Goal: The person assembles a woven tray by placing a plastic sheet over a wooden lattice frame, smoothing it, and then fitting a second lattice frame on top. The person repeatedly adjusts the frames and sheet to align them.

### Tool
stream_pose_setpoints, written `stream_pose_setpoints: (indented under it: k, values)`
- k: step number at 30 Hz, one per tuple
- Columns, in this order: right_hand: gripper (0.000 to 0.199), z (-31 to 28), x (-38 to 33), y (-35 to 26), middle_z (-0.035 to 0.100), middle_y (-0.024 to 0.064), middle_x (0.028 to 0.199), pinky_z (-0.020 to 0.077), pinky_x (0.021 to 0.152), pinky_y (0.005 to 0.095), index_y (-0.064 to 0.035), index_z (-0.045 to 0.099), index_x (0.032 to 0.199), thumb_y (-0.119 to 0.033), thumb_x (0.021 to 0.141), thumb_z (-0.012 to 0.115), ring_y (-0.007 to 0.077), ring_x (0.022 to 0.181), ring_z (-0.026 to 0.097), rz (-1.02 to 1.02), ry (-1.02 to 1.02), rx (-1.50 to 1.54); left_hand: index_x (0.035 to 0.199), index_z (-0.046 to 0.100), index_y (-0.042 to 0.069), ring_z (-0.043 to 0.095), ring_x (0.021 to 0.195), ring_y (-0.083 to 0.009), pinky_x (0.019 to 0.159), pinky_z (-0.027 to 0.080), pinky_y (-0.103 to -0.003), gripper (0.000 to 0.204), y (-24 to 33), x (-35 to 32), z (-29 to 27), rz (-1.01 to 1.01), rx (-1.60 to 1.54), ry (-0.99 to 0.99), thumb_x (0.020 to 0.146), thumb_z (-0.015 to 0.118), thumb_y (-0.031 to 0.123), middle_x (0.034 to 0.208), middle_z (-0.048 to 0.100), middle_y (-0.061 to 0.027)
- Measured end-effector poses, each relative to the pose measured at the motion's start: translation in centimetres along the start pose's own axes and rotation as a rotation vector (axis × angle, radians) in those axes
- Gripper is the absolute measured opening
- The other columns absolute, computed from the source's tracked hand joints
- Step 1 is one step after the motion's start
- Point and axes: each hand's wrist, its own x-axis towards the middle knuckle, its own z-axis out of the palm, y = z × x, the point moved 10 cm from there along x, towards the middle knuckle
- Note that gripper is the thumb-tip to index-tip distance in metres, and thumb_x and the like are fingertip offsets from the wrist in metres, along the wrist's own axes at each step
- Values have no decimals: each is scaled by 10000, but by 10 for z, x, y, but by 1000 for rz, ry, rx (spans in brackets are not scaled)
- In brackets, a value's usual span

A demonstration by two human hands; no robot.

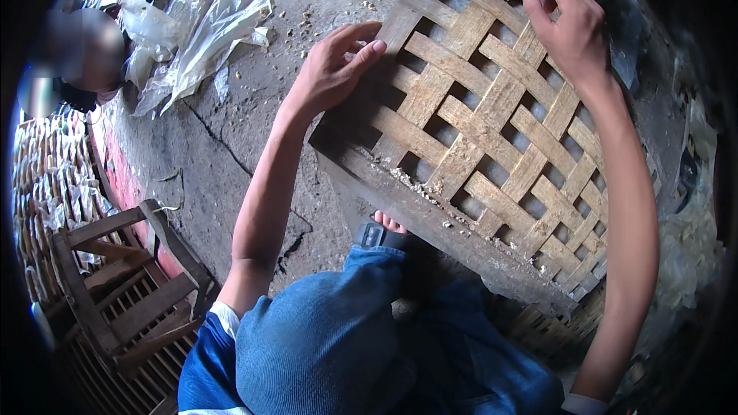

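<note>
A woven bamboo tray (492, 119) in a worn wooden frame lies slanted in front of my knees. Its wide slats cross with square gaps between them, and pale crumbs cling along the near frame bar. At the tray's left edge, my left hand (334, 65) has its fingers curled against the frame, thumb toward the slats. My right hand (565, 23) is closed over the far right part of the tray, thumb and fingertips pinched near the frame. Whatever is in that pinch, if anything, is too small to make out.
Crumpled clear plastic sheeting (204, 23) lies on the cracked concrete floor (215, 138) at far left. Below it stands a slatted wooden stool or frame (127, 284). More plastic (684, 230) lies along the right side. A blurred person (92, 50) shows at upper left.
</note>
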Motion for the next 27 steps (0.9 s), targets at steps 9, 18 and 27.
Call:
stream_pose_setpoints:
  k: [9,18,27]
  values:
    - [368,66,-120,-187,626,68,1165,499,923,405,-95,733,1182,-47,822,669,277,1061,566,-268,-470,288,1507,506,51,632,1192,-246,995,529,-395,722,-18,-34,7,-105,-123,-109,956,746,450,1412,614,-175]
    - [272,65,-131,-174,624,21,1120,479,948,379,-110,778,1042,-40,786,716,239,1082,550,-270,-462,376,1511,507,64,631,1171,-235,978,534,-392,775,-20,-31,8,-68,-105,-70,934,745,522,1405,613,-183]
    - [203,62,-131,-170,621,39,1114,505,937,370,-80,748,917,27,750,707,244,1091,550,-250,-493,430,1505,515,78,636,1159,-228,968,531,-387,754,-25,-30,9,-51,-96,-82,943,729,534,1350,642,-179]
